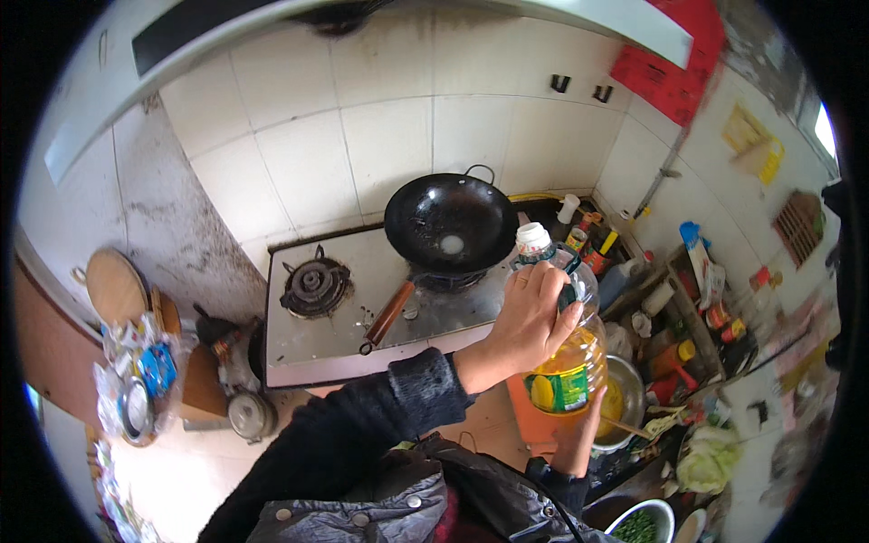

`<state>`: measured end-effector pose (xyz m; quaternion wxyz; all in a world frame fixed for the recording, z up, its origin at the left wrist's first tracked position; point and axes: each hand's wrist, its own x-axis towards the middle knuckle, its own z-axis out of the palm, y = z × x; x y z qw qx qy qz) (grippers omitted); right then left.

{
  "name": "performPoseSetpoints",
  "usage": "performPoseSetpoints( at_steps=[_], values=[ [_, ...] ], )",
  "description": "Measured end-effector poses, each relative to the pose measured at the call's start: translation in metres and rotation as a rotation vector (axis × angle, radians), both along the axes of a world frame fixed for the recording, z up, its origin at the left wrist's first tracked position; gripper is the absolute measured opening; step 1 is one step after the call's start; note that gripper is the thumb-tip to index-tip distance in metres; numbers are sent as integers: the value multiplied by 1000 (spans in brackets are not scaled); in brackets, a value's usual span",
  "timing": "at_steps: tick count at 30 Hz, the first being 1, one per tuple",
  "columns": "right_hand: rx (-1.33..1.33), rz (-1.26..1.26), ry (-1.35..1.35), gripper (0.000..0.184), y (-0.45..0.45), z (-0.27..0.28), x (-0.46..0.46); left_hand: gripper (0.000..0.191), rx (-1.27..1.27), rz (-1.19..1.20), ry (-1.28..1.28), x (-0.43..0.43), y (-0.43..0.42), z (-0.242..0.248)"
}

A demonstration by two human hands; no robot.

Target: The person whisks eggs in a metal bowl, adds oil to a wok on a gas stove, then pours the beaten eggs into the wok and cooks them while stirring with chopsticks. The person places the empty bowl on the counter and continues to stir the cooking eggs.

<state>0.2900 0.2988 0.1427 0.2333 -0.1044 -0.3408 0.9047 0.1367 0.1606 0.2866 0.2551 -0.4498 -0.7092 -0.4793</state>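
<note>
My left hand [533, 315] grips the handle near the neck of a large clear plastic bottle of yellow cooking oil [589, 343], which has a white cap and a green label. Under the bottle's lower part, my right hand [582, 431] supports it, partly hidden behind the bottle. The bottle is held slightly tilted, to the right of the gas stove [353, 339]. A black wok [434, 210] with a wooden handle [390, 313] sits on the right burner, with a small pale patch in its bottom.
At the left of the stove is a bare burner [315, 285]. A metal bowl [631, 380] of yellow contents stands behind the bottle. Seasoning bottles crowd the right corner. Lower right are a cabbage [709, 458] and a bowl of chopped greens [669, 512]. A range hood [224, 34] hangs above.
</note>
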Motion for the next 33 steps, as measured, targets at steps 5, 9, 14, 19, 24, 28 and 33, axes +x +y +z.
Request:
performPoseSetpoints(
  at_steps=[5, 9, 14, 19, 24, 28, 33],
  values=[
    [769, -344, -658, 62, 24, 34, 2, 29, 230, 73, -267, -43, 5, -37],
    [1830, -436, -881, 49, 33, 57, -7, 30, 349, 87, -427, -68, 8, -53],
    [885, -377, -624, 57, 23, 86, -41, 32, 444, 142, -521, -95, 11, -56],
    [809, -360, -668, 69, 11, 104, -65, 36, 464, 186, -601, -118, 5, -58],
    [914, -337, -686, 68, 12, 103, -71, 39, 443, 189, -623, -130, -5, -54],
    [1042, -315, -753, 63, 17, 92, -72, 39, 443, 198, -572, -131, -15, -41],
    [494, -140, -528, 53, 19, 68, -76, 38, 337, 179, -517, -128, -23, -17]
  ],
)
